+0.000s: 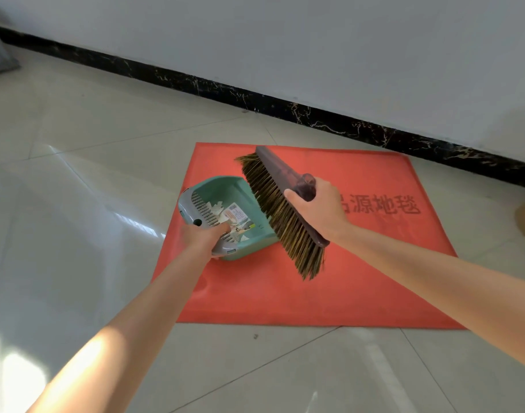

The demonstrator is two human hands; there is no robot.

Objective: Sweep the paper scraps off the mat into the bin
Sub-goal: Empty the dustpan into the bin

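From the head camera, the brush (280, 210) has no long handle in sight, only its dark head and a short socket, which the right hand (318, 211) partly covers. The left hand (201, 238) hides the near rim of the dustpan (240, 198), and its fingertips are lost among the grey comb teeth there. At the 3 o'clock edge a brownish thing is cut off and cannot be made out.

The right hand is closed around the brush head at the socket, bristles pointing toward 8 o'clock, their tips beside the pan's open side. The left hand is clamped on the pan's grey rim.

The paper scraps (225, 214) lie inside the pan (one bears a printed label), which sits at the 9 o'clock edge of the red mat (359, 278). The mat lies on pale floor tiles (76, 174), its printed characters partly covered by the right hand.
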